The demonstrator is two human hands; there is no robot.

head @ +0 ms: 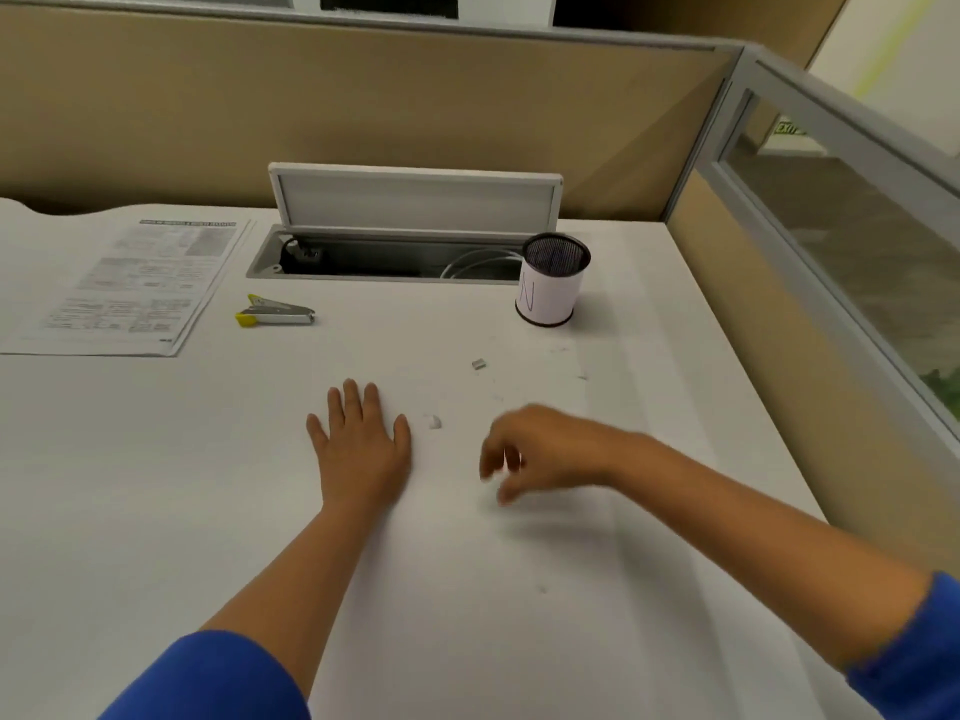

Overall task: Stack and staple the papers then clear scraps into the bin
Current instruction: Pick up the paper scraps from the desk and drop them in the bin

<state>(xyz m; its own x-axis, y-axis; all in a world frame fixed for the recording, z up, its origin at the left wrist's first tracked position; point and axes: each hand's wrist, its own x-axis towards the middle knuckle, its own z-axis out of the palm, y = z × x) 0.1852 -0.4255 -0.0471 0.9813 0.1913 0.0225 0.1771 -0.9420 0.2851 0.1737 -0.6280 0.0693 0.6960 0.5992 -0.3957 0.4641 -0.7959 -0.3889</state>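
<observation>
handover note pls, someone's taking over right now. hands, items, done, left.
Left hand: flat on the desk, empty.
Right hand: above the desk, fingers curled, blurred; grip unclear.
Papers: stacked far left; staple not discernible.
Stapler: beside them.
Bin: mesh cup, far right.
Left: white scrap between the hands, small grey scrap nearer the bin.

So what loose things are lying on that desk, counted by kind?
Paper stack: 1
Stapler: 1
Mesh cup bin: 1
Clear small scraps: 2, a white one and a grey one
Total: 5
</observation>
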